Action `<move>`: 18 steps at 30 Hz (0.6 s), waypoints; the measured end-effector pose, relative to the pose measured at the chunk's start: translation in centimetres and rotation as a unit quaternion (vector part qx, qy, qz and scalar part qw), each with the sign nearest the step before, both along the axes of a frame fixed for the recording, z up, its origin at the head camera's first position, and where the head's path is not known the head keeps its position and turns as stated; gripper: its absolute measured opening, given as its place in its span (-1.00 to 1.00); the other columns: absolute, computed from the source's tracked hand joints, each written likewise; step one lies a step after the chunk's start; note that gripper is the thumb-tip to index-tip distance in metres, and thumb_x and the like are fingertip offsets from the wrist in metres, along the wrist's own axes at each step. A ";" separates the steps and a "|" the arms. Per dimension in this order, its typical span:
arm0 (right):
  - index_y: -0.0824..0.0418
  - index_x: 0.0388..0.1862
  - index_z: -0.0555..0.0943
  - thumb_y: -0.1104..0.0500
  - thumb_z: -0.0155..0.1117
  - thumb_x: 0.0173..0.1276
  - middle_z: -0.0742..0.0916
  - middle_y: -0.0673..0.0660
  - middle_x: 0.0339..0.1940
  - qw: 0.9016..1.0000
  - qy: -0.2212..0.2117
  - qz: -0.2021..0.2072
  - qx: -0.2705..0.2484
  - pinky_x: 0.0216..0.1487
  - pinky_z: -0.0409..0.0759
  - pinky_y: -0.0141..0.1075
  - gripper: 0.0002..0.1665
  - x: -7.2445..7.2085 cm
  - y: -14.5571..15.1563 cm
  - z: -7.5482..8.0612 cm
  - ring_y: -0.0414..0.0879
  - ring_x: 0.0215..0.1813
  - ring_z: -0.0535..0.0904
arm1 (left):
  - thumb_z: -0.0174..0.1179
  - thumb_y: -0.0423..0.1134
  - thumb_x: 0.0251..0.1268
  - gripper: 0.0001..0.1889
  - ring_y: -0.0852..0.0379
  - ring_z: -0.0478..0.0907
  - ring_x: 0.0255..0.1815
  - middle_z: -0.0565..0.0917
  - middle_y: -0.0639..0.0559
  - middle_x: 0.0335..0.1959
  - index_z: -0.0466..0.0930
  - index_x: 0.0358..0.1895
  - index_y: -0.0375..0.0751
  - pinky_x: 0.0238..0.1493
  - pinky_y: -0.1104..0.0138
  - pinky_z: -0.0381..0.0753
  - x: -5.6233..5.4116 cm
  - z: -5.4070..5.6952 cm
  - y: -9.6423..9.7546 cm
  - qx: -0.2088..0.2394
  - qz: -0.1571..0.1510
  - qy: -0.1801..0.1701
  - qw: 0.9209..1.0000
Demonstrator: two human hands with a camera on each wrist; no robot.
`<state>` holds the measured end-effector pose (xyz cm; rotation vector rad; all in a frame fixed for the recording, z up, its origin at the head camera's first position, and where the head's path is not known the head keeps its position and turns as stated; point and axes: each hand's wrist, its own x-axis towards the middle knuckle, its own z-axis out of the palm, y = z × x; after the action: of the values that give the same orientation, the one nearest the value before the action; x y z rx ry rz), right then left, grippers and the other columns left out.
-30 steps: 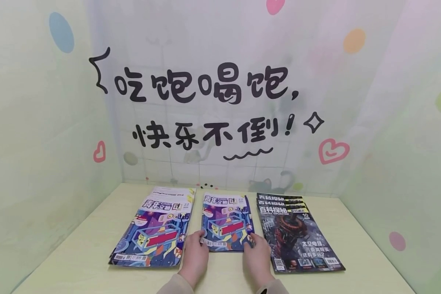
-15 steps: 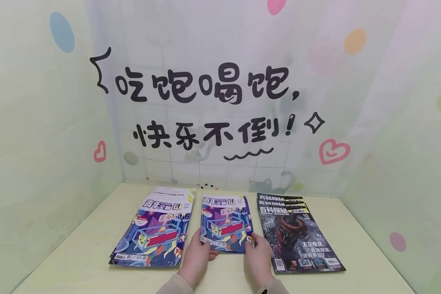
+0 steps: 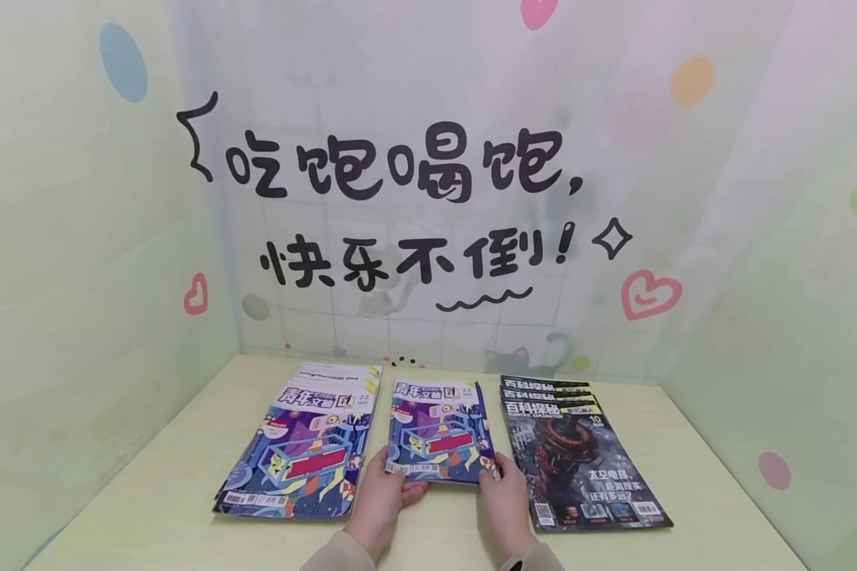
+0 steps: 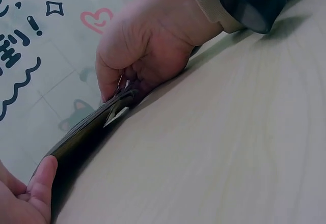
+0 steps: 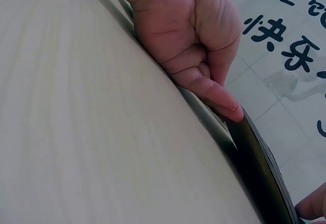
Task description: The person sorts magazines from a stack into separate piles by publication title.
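Observation:
A magazine with a purple and blue cover lies between my hands in the middle of the table. My left hand grips its near left corner, thumb on top and fingers underneath. At the near right corner, my right hand pinches it the same way. Both wrist views show a dark gap under the raised near edge; several page layers show along the magazine's edge. In the right wrist view the left hand's fingers reach under that edge.
On the left lies a fanned pile of magazines with the same purple cover on top. A fanned pile of dark magazines lies on the right. Behind the pale wooden table stands a printed backdrop, with side panels left and right.
My left fingers have slid beneath the middle magazine, and my right hand has tightened on its corner. The magazine came slightly toward me, and its near edge rose. Both side piles stayed put.

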<state>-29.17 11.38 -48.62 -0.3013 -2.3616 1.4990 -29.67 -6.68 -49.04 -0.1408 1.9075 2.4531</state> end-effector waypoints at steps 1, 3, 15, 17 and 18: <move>0.60 0.18 0.41 0.34 0.16 0.22 0.52 0.53 0.15 1.000 0.001 0.001 -0.004 0.28 0.34 0.14 -0.44 0.0 0.0 0.0 0.37 0.26 0.39 | -0.25 -0.56 0.40 -0.36 0.03 0.63 -0.35 0.50 -0.41 0.02 -0.25 0.48 -0.47 -0.17 0.24 0.69 -0.1 0.0 0.0 0.007 0.002 -0.003 1.000; 0.61 0.21 0.38 0.33 0.15 0.23 0.50 0.54 0.18 1.000 -0.001 0.002 -0.015 0.29 0.33 0.13 -0.42 0.0 0.1 0.0 0.37 0.27 0.37 | -0.25 -0.57 0.40 -0.36 0.04 0.62 -0.35 0.49 -0.42 0.04 -0.25 0.48 -0.47 -0.17 0.25 0.69 -0.1 -0.1 0.0 0.014 0.007 -0.007 1.000; 0.63 0.27 0.28 0.26 0.12 0.33 0.50 0.57 0.15 0.996 -0.023 0.001 -0.087 0.18 0.48 0.06 -0.37 0.5 0.1 1.0 0.32 0.19 0.46 | -0.31 -0.58 0.39 -0.37 0.08 0.60 -0.32 0.33 -0.51 0.22 -0.31 0.47 -0.51 -0.11 0.25 0.67 0.1 0.3 -0.2 0.052 0.005 -0.008 0.999; 0.62 0.27 0.29 0.27 0.13 0.33 0.53 0.55 0.11 0.995 -0.021 -0.004 -0.100 0.14 0.51 0.04 -0.38 0.4 0.1 0.9 0.29 0.14 0.49 | -0.31 -0.58 0.39 -0.37 0.08 0.60 -0.32 0.33 -0.51 0.22 -0.30 0.47 -0.51 -0.11 0.25 0.67 0.0 0.2 -0.2 0.055 0.003 -0.007 0.998; 0.61 0.27 0.29 0.27 0.13 0.33 0.53 0.53 0.10 0.994 -0.019 -0.006 -0.109 0.13 0.53 0.02 -0.38 0.4 0.0 0.9 0.26 0.12 0.50 | -0.31 -0.58 0.40 -0.37 0.08 0.60 -0.31 0.33 -0.51 0.22 -0.30 0.47 -0.51 -0.11 0.25 0.67 0.0 0.2 -0.2 0.057 0.003 -0.007 0.998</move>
<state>-28.80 11.41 -47.69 -0.3988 -2.2226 1.7634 -29.68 -6.88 -48.89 -0.1600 1.7584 2.5499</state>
